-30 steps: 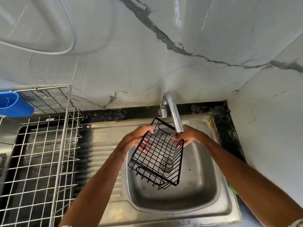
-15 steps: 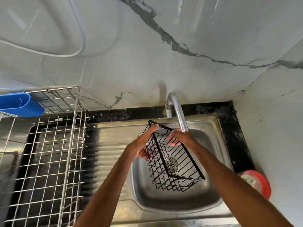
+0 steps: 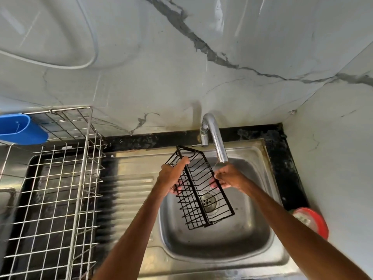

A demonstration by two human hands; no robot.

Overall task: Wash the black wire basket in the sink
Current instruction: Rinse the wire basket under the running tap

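The black wire basket (image 3: 198, 190) hangs tilted over the steel sink (image 3: 250, 237), just left of the chrome tap (image 3: 217, 142). My left hand (image 3: 171, 175) grips its left side, the index finger lying along the upper rim. My right hand (image 3: 228, 176) pinches the right rim below the spout. The drain (image 3: 209, 201) shows through the wires. I cannot tell whether water runs from the tap.
A steel wire dish rack (image 3: 60, 188) stands on the left with a blue plastic holder (image 3: 22, 129) hung on its back. The ribbed drainboard (image 3: 129, 190) lies between rack and basin. A red-rimmed container (image 3: 311, 221) sits by the right wall. Marble walls close the corner.
Both hands have turned the basket, so its long side now runs from the back left toward the front right. The camera view has shifted to the right, bringing the red container into sight.
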